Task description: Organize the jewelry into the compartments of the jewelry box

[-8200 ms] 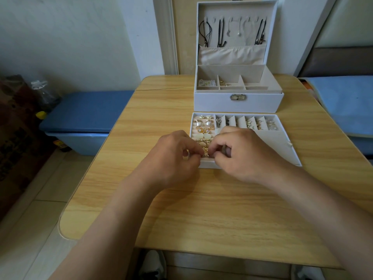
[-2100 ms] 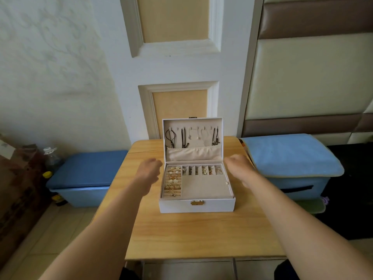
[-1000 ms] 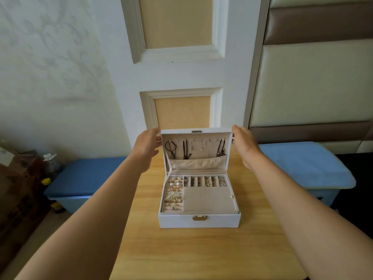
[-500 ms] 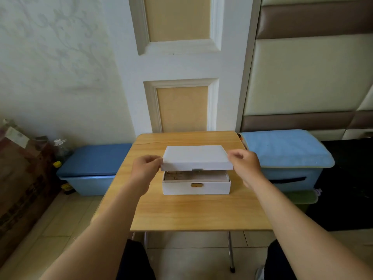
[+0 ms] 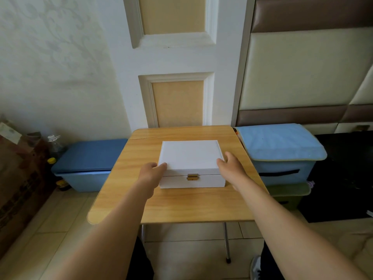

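Hands on count: two. The left hand [image 5: 150, 172] and the right hand [image 5: 230, 168] are both at the one jewelry box [image 5: 189, 156]. This white box stands at the middle of the single wooden bench [image 5: 181, 205]. Its lid lies flat on the base, so the contents are hidden. One gold clasp [image 5: 192, 176] sits at the centre of the front wall.

Surroundings:
- One dark blue storage bin [image 5: 88, 156] stands on the floor to the left of the bench.
- One light blue bin with a padded top [image 5: 280, 142] stands just beside the bench on the right.
- One plastic bottle [image 5: 53, 142] and one brown carton [image 5: 18, 178] are further left.
- A panelled door [image 5: 175, 57] stands behind the bench.
- One shoe [image 5: 255, 267] shows on the tiled floor below.

Obstructions: both forearms cross the near part of the bench, and the left hand covers the box's near-left corner.

Left hand: the thumb [image 5: 163, 165] rests on top of the lid at the near-left corner. The fingers lie out of sight along the left wall — whether they clasp the box cannot be told.

Right hand: it is relaxed, with the fingers loosely extended against the lid's right edge near the front corner — touching it, clasping nothing.
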`<state>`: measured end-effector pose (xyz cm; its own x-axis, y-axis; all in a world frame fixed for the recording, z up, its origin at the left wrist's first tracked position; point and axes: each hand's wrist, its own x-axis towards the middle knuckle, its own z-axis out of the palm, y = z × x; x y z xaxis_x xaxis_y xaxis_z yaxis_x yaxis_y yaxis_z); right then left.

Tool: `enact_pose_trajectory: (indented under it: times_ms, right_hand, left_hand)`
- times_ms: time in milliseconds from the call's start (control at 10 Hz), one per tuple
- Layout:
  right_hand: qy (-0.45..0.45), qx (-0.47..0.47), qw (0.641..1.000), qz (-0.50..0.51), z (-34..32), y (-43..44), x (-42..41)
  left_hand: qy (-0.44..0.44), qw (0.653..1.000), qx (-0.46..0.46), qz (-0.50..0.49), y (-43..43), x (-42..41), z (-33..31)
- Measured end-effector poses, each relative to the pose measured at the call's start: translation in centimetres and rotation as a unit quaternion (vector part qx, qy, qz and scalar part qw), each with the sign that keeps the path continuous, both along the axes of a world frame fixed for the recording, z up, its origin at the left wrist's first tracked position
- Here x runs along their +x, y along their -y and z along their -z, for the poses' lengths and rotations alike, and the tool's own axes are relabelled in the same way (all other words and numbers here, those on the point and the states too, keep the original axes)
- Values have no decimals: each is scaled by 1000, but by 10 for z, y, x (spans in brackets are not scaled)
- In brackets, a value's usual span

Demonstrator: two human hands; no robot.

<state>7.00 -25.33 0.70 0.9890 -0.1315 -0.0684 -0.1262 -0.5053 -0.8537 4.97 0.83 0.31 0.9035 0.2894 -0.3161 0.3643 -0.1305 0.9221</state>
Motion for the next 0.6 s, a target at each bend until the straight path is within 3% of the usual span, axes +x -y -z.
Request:
enact_pose_trajectory:
  times_ms: [500,600]
  right_hand:
    - [11,12,1000,-11,18,-6,-1]
    - [12,-22,1000,5,9,-4,3]
  left_hand:
    - [44,999,28,16,6,-1,9]
    - [44,995,87,-5,11,0,-5]
